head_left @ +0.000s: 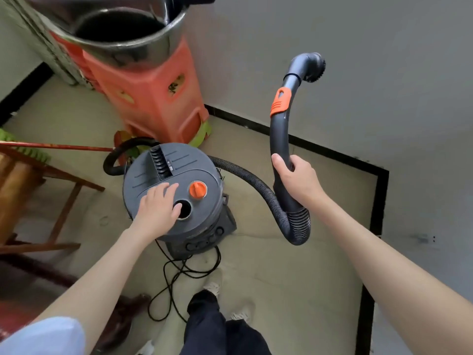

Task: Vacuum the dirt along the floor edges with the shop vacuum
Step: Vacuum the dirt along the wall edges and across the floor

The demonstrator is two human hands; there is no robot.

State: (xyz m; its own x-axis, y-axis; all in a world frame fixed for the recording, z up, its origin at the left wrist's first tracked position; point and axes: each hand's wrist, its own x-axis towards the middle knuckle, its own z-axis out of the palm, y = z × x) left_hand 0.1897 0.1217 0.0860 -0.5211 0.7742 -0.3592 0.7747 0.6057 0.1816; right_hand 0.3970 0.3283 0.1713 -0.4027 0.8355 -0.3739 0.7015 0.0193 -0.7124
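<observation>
A grey round shop vacuum (199, 216) with an orange knob (197, 190) stands on the beige floor in front of me. My left hand (157, 207) rests flat on its lid, fingers spread beside a round opening (184, 210). My right hand (297, 176) grips the curved grey wand handle (280, 131), which points upward and has an orange slider (280, 101). A round brush nozzle (315, 66) sits at its top end, close to the wall. The ribbed black hose (256, 185) loops from the vacuum to the handle.
An orange plastic stool (153, 98) carries a steel pot (122, 29) behind the vacuum. A black baseboard strip (332, 157) lines the floor edge along the grey wall. Wooden furniture (30, 190) stands at left. A black power cord (179, 275) lies by my feet.
</observation>
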